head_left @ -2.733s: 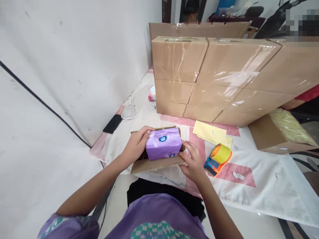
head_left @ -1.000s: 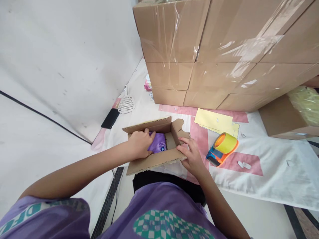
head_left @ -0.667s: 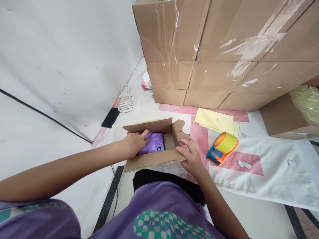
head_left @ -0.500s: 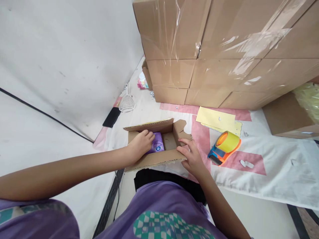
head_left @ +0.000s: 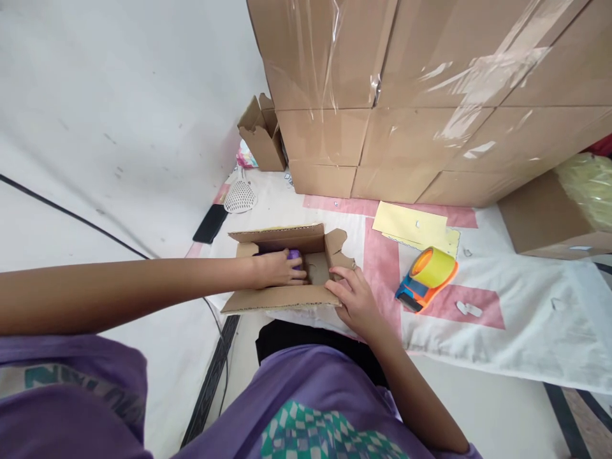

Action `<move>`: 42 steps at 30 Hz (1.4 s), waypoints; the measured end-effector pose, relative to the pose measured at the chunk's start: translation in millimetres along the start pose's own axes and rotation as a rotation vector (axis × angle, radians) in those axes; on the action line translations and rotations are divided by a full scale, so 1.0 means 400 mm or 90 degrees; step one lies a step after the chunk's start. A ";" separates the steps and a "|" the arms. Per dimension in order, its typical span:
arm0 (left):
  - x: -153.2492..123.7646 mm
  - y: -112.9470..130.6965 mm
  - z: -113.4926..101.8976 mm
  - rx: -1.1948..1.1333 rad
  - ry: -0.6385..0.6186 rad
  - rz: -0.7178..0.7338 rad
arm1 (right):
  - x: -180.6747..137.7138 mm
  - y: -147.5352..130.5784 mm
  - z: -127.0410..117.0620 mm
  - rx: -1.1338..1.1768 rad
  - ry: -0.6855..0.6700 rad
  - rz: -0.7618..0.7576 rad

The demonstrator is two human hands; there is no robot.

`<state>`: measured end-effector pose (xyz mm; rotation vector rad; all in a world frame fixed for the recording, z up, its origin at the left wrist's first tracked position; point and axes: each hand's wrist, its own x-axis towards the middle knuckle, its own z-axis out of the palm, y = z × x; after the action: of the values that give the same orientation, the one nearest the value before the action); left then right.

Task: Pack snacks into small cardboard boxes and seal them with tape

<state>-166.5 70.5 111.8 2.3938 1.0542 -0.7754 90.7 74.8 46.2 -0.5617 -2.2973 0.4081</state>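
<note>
A small open cardboard box (head_left: 282,296) sits in front of me with its flaps raised. Inside its left half lies a shiny purple packet (head_left: 294,257), mostly covered by my left hand (head_left: 282,269). That hand reaches down into the box, its fingers curled over the packet; the thumb is hidden. At the box's right end, my right hand (head_left: 351,292) pinches the corner where the near flap meets the side flap. The right part of the box floor is bare.
A wall of taped cartons (head_left: 329,140) stands at the back. To the right are a tape dispenser (head_left: 428,278) with yellow tape, yellow paper sheets (head_left: 410,224) and another carton (head_left: 545,220). A black phone (head_left: 210,223), a white mesh piece (head_left: 240,196) and an open box (head_left: 262,137) lie left.
My left hand has gone deeper into the box with the purple packet, now covering more of it. My right hand keeps hold of the box, and the view has shifted slightly.
</note>
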 end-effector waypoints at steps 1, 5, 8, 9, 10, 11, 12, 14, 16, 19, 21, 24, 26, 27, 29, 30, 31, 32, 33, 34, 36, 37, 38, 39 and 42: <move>-0.005 -0.003 0.000 0.008 0.009 0.008 | 0.001 -0.001 0.002 -0.003 0.001 -0.001; -0.027 -0.019 0.001 -0.030 0.095 0.048 | 0.000 0.002 0.008 -0.008 0.006 -0.002; -0.035 -0.024 0.004 -0.035 0.135 0.060 | -0.004 0.005 0.012 0.005 0.008 0.012; -0.032 -0.023 0.005 -0.028 0.132 0.066 | -0.005 0.005 0.014 0.007 0.012 0.013; -0.025 -0.021 0.003 -0.025 0.128 0.074 | -0.006 0.005 0.016 0.007 0.015 0.013; -0.017 -0.019 0.000 -0.028 0.130 0.081 | -0.006 0.006 0.018 0.007 0.018 0.012; -0.007 -0.017 -0.007 -0.037 0.132 0.092 | -0.007 0.006 0.020 0.007 0.022 0.009; 0.007 -0.015 -0.030 -0.064 0.141 0.115 | -0.010 0.007 0.021 0.010 0.029 0.006; -0.005 -0.016 -0.058 -0.075 0.170 0.121 | -0.015 0.008 0.020 0.017 0.041 0.009; -0.092 -0.013 -0.066 -0.047 0.300 0.053 | -0.027 0.011 0.010 0.059 0.109 0.025; -0.172 0.002 -0.021 -0.041 0.468 -0.036 | -0.031 0.016 0.003 0.114 0.167 0.045; -0.256 0.042 0.121 -0.130 0.805 -0.150 | -0.020 0.029 -0.006 0.203 0.106 0.079; -0.266 0.070 0.230 -0.184 0.866 -0.143 | -0.003 0.042 -0.009 0.240 -0.017 0.061; -0.260 0.081 0.277 -0.205 0.851 -0.148 | 0.006 0.049 -0.009 0.248 -0.062 0.039; -0.241 0.095 0.345 -0.251 0.845 -0.137 | 0.019 0.063 -0.010 0.241 -0.100 -0.007; -0.233 0.097 0.364 -0.278 0.840 -0.126 | 0.023 0.068 -0.010 0.231 -0.099 -0.022; -0.227 0.096 0.374 -0.303 0.837 -0.111 | 0.025 0.071 -0.010 0.220 -0.097 -0.028; -0.225 0.094 0.377 -0.323 0.830 -0.097 | 0.026 0.073 -0.011 0.215 -0.100 -0.028; -0.225 0.090 0.375 -0.333 0.821 -0.086 | 0.027 0.072 -0.012 0.219 -0.102 -0.025; -0.226 0.085 0.370 -0.335 0.811 -0.078 | 0.029 0.070 -0.012 0.235 -0.095 -0.011; -0.229 0.075 0.359 -0.336 0.813 -0.067 | 0.037 0.063 -0.010 0.292 -0.035 0.054; -0.229 0.072 0.355 -0.343 0.824 -0.062 | 0.044 0.060 -0.007 0.324 0.005 0.098; -0.228 0.069 0.353 -0.353 0.836 -0.055 | 0.053 0.057 -0.003 0.353 0.034 0.138; -0.226 0.067 0.353 -0.366 0.851 -0.051 | 0.062 0.055 0.003 0.374 0.044 0.161; -0.215 0.068 0.360 -0.411 0.886 -0.065 | 0.085 0.058 0.019 0.384 -0.021 0.126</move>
<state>-240.5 -73.7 60.6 2.0560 1.5017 1.2704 69.8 110.9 50.5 -0.4708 -2.0055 1.1590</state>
